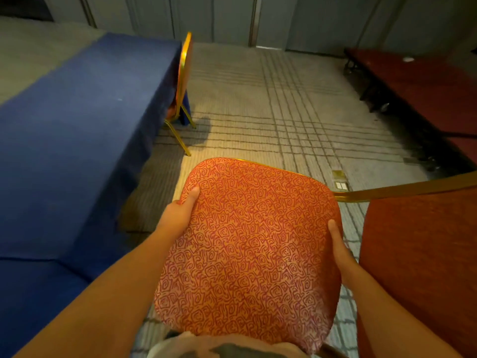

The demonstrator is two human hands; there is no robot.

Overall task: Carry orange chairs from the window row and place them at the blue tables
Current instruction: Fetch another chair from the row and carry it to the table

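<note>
While left hand [180, 213] and right hand [340, 251] grip it, the orange chair [253, 241] lies between.

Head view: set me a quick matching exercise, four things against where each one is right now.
1 left hand
2 right hand
3 second chair
4 blue table

a stands against the table near its far end
b grips the held chair's right edge
c runs along the frame's left side
d grips the held chair's left edge

Pairs: 1-d, 2-b, 3-a, 4-c
</note>
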